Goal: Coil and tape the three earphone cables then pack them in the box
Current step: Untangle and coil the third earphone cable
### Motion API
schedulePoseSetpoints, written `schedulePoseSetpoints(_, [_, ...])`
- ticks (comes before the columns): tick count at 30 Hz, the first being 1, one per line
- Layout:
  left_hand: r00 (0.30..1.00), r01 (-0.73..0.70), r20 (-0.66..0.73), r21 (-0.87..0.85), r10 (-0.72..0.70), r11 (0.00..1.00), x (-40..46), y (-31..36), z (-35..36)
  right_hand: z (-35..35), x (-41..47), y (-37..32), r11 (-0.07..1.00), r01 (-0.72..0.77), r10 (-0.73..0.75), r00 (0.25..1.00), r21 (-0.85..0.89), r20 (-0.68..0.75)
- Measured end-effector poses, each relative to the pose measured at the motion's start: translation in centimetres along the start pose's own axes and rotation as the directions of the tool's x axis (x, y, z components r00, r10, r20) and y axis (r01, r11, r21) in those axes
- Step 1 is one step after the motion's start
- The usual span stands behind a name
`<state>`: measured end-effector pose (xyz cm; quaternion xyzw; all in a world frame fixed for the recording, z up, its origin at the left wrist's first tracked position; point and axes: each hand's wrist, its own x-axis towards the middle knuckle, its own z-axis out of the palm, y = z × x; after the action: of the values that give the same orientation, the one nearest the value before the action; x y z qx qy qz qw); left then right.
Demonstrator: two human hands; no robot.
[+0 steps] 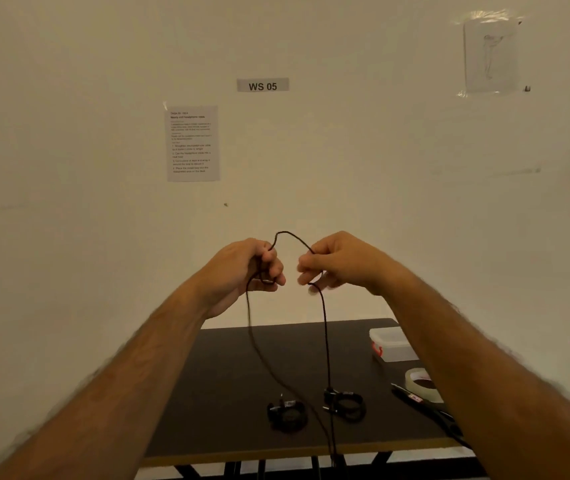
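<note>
Both hands are raised in front of the wall, holding one black earphone cable [325, 337]. My left hand [249, 271] grips a small loop of it in curled fingers. My right hand [332, 263] pinches the cable a short way along; a short arch of cable joins the two hands. Two strands hang down from the hands past the table's front edge. On the dark table [228, 382] lie two coiled black earphone cables, one at front centre [287, 415] and one just right of it [346, 405]. A clear plastic box [392, 342] with a red latch stands at the back right.
A roll of clear tape [422, 381] lies at the table's right side, partly behind my right forearm. Black scissors [425, 405] lie beside it. A printed sheet [193, 143] and a "WS 05" label [263, 85] hang on the wall.
</note>
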<state>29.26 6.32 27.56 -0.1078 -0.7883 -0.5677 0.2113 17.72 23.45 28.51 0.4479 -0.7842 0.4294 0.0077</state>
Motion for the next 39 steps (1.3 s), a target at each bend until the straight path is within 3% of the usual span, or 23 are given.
schedulePoseSetpoints(2, [1.000,0.024,-0.013,-0.057,-0.025,0.998,0.0,-0.1,-0.4,-0.4,0.0,0.3,0.980,-0.002,-0.019,0.994,-0.200,-0.104])
schedulePoseSetpoints(3, [0.999,0.038,-0.015,-0.091,-0.040,0.995,-0.1,-0.2,-0.5,-0.5,-0.2,0.3,0.979,0.002,-0.022,0.995,-0.203,-0.095])
schedulePoseSetpoints(8, [0.993,0.119,0.006,-0.077,-0.119,0.990,-0.1,-0.7,-1.1,-1.8,-0.9,-0.3,0.957,0.121,-0.092,0.989,0.265,-0.119])
schedulePoseSetpoints(11, [0.993,0.113,0.032,0.023,-0.114,0.993,-0.4,-1.4,-1.8,-2.7,-1.2,-0.6,0.892,0.164,-0.139,0.986,0.421,-0.089])
schedulePoseSetpoints(13, [0.993,0.082,0.073,0.084,-0.088,0.993,-0.8,-1.7,-2.3,-3.4,-1.3,-0.6,0.906,0.175,-0.159,0.985,0.387,-0.072])
schedulePoseSetpoints(16, [0.987,0.081,0.131,0.103,-0.095,0.991,-1.3,-2.1,-3.0,-3.7,-1.5,-0.4,0.973,0.175,-0.161,0.982,0.150,-0.100])
schedulePoseSetpoints(18, [0.976,0.111,0.179,0.099,-0.127,0.989,-1.6,-2.2,-3.2,-3.7,-1.7,-0.5,0.976,0.195,-0.180,0.974,0.095,-0.139])
schedulePoseSetpoints(20, [0.962,0.133,0.229,0.087,-0.150,0.987,-1.7,-2.3,-3.1,-3.9,-1.5,-0.5,0.966,0.238,-0.202,0.937,0.099,-0.283])
schedulePoseSetpoints(22, [0.955,0.140,0.254,0.058,-0.150,0.988,-1.6,-2.5,-3.0,-4.6,-1.0,-0.1,0.964,0.255,-0.184,0.845,0.077,-0.502])
schedulePoseSetpoints(24, [0.956,0.136,0.257,0.035,-0.141,0.990,-1.6,-2.4,-2.8,-4.9,-0.8,0.4,0.969,0.227,-0.136,0.823,0.100,-0.551])
schedulePoseSetpoints(27, [0.956,0.150,0.259,-0.038,-0.135,0.988,-1.3,-2.0,-2.3,-4.4,-1.4,0.5,0.963,0.128,-0.047,0.947,0.236,-0.319])
schedulePoseSetpoints(30, [0.955,0.189,0.249,-0.102,-0.159,0.977,-1.0,-1.6,-1.9,-4.3,-1.6,0.9,0.940,0.006,0.024,0.996,0.341,-0.084])
schedulePoseSetpoints(34, [0.957,0.187,0.243,-0.106,-0.157,0.977,-0.6,-1.0,-1.0,-3.4,-1.6,1.4,0.938,-0.045,-0.019,0.983,0.344,0.181])
schedulePoseSetpoints(37, [0.958,0.166,0.247,-0.055,-0.148,0.985,-0.3,-0.4,-0.1,-2.3,-1.9,0.5,0.915,0.018,-0.193,0.897,0.404,0.398])
schedulePoseSetpoints(39, [0.956,0.157,0.253,-0.014,-0.149,0.987,-0.1,-0.3,0.4,-1.6,-1.7,-0.2,0.950,0.128,-0.226,0.910,0.285,0.346])
